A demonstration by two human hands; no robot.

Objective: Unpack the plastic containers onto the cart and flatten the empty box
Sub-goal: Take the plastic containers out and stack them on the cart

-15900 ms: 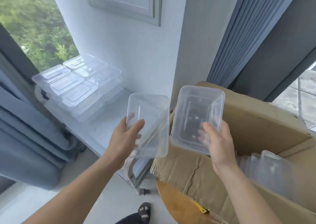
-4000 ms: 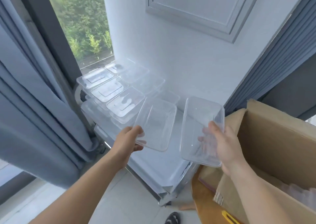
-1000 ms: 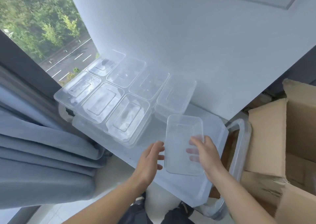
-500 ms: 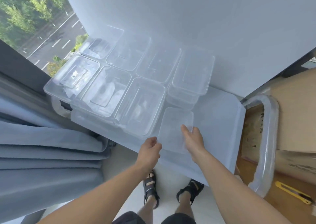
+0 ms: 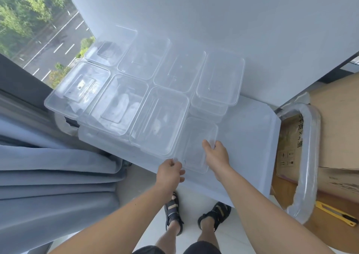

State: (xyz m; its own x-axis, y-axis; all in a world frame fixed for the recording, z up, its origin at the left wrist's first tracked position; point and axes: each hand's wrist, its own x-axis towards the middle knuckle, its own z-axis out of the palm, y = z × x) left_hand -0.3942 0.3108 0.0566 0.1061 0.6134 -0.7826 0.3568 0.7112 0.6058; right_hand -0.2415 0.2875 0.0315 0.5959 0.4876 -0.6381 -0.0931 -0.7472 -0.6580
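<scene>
A clear plastic container [image 5: 196,137] lies on the white cart top [image 5: 246,137], at the near right of the others. My right hand [image 5: 215,154] grips its near right rim, thumb on the edge. At its near left corner my left hand [image 5: 170,173] pinches the rim. Several more clear containers [image 5: 136,90] stand in two rows across the cart's left and back, some stacked. At the right edge of the view lies the cardboard box [image 5: 336,127].
A wrapped cart handle [image 5: 308,156] curves at the right, between cart and box. A yellow utility knife [image 5: 336,214] lies on the wooden surface below it. Grey curtains [image 5: 48,176] hang at left, beside a window. My sandalled feet [image 5: 194,215] stand under the cart's near edge.
The container went down from the air onto the cart top beside the others. My left hand has come onto its near left corner. The camera has tilted further down.
</scene>
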